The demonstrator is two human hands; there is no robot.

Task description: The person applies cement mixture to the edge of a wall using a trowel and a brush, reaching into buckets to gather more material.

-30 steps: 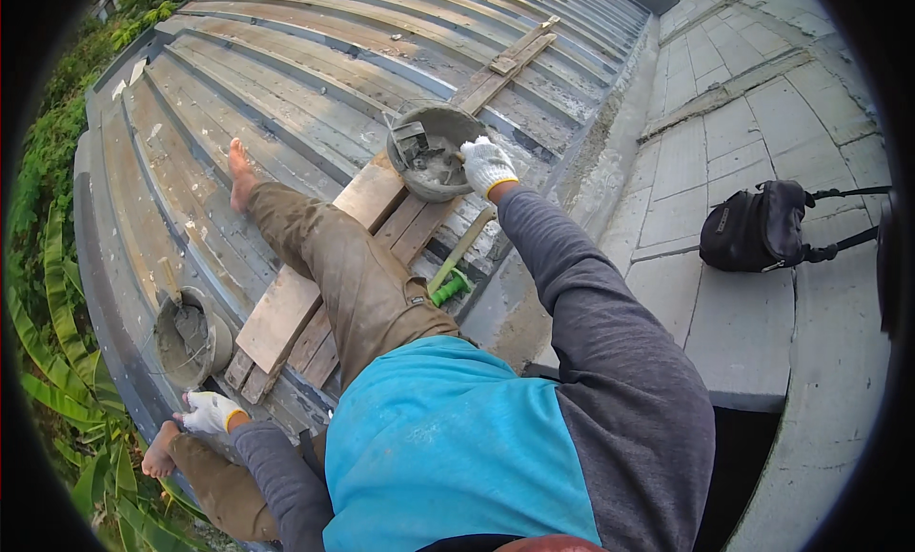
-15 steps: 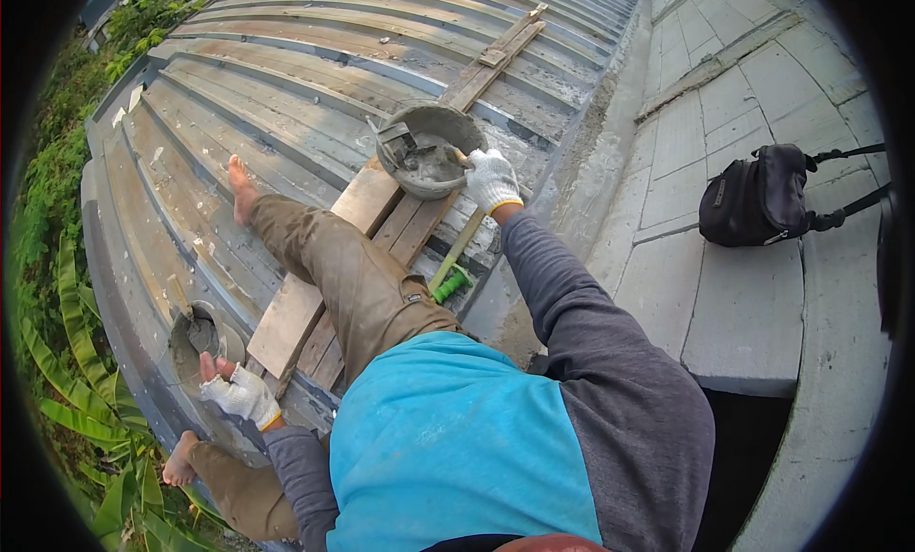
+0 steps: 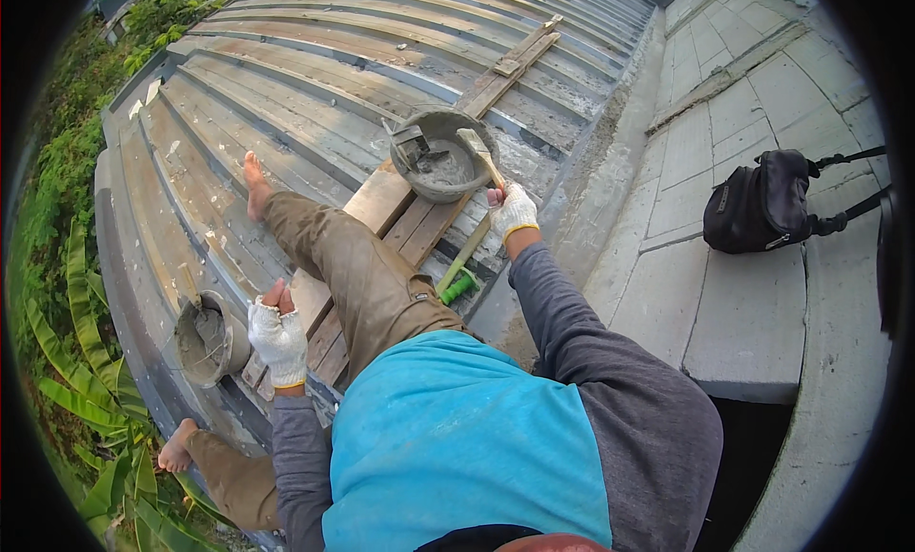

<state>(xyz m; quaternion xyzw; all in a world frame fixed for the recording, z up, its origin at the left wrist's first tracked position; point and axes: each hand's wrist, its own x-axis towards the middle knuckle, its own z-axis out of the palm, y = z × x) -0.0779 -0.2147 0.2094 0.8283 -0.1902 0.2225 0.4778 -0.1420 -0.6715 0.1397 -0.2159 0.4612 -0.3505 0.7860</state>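
Note:
My right hand [image 3: 515, 212], in a white knitted glove with bare fingertips, is closed around a wooden-handled brush [image 3: 487, 156]. Its pale head is raised over the near right rim of a round bucket [image 3: 440, 192] of wet grey cement mix. A grey metal piece [image 3: 410, 144] leans inside that bucket's left side. My left hand [image 3: 277, 344], gloved the same way, has its fingers curled together with nothing visible in them. It is beside a smaller bucket [image 3: 235, 347] of grey mix, where a wooden handle [image 3: 187, 283] sticks up.
Wooden planks [image 3: 383, 201] lie across the ribbed metal roof [image 3: 315, 104], under my leg. A green-ended tool [image 3: 459, 286] with a pale handle is near my knee. On the right, a black bag [image 3: 762, 204] rests on a grey block wall [image 3: 667, 304], beside a dark opening [image 3: 748, 457].
My right hand has drawn back toward me, lifting the brush out of the larger bucket. My left hand has moved right and up, away from the smaller bucket, and its fingers have curled.

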